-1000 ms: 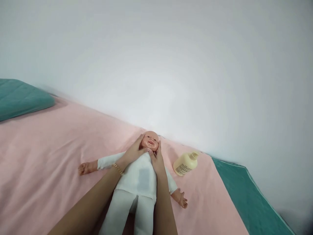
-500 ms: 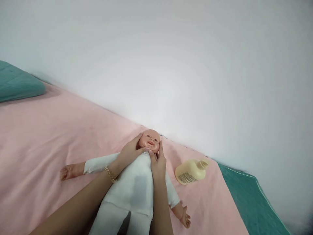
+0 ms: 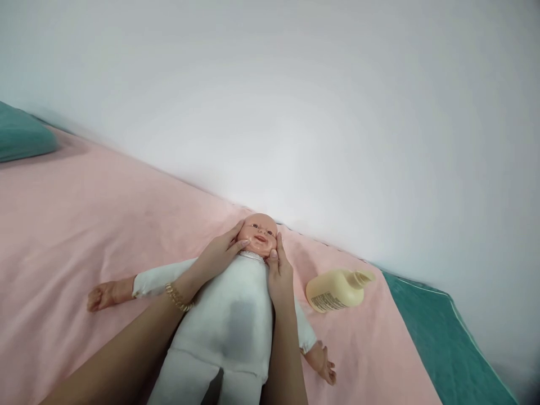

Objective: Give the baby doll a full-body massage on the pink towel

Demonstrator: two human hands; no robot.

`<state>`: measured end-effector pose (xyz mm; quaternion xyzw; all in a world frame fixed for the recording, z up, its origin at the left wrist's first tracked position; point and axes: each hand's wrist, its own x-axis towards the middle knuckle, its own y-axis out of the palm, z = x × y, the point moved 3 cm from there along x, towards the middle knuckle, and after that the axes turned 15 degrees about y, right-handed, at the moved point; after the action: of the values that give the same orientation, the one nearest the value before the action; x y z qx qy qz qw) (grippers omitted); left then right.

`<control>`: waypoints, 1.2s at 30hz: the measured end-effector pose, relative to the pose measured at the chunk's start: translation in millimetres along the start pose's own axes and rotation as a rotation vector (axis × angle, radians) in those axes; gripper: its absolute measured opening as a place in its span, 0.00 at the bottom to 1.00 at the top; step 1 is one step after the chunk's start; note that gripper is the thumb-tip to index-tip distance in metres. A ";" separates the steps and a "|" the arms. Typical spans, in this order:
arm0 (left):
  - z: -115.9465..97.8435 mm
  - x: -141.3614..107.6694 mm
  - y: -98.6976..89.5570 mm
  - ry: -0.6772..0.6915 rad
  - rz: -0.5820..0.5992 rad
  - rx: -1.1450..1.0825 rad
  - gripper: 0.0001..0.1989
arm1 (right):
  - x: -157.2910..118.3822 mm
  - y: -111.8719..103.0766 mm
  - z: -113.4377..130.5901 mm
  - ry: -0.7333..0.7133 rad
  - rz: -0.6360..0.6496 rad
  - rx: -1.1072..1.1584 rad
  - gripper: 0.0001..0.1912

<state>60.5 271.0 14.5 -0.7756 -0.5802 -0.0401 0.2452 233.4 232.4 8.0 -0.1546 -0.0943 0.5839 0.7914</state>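
A baby doll [image 3: 240, 304] in white clothes lies face up, its arms spread out to both sides. My left hand [image 3: 219, 254], with a gold bracelet at the wrist, cups the left side of the doll's head, its thumb on the cheek by the mouth. On the opposite side, my right hand [image 3: 280, 273] holds the other cheek, thumb near the jaw and fingers up along the side of the head. A pale yellow pump bottle [image 3: 335, 289] stands tilted in view to the right of the doll.
Under the doll spreads a pink sheet [image 3: 105, 225]. Green fabric [image 3: 447, 332] shows past its right edge, and a green pillow-like thing [image 3: 23, 135] lies at the far left. A plain white wall [image 3: 270, 101] rises directly behind the doll's head.
Both thumbs have moved apart, from under the chin outward and up onto the cheeks. The hands stay on the head. The view has shifted slightly.
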 end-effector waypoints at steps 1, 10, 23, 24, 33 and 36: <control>0.4 0.0 -0.2 0.009 0.007 -0.003 0.34 | -0.2 0.0 0.0 -0.002 0.002 0.010 0.33; 4.1 -0.3 2.6 -0.051 -0.031 -0.013 0.37 | -4.0 1.8 6.3 0.061 0.019 0.024 0.38; 3.1 3.1 7.5 0.017 -0.071 -0.139 0.36 | -1.4 5.4 2.4 0.173 0.002 0.001 0.44; 5.3 3.6 8.2 0.009 -0.077 -0.133 0.36 | -1.4 5.6 2.5 0.175 0.004 0.008 0.44; 4.7 3.0 7.1 -0.008 -0.086 -0.050 0.34 | 1.1 2.7 -3.4 0.109 -0.010 -0.051 0.38; 6.6 3.5 5.9 -0.006 -0.078 -0.059 0.32 | 0.8 1.0 -2.3 0.100 -0.013 -0.061 0.38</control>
<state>65.5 275.7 8.0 -0.7594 -0.6094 -0.0643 0.2187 233.4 233.1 5.5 -0.2071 -0.0735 0.5671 0.7938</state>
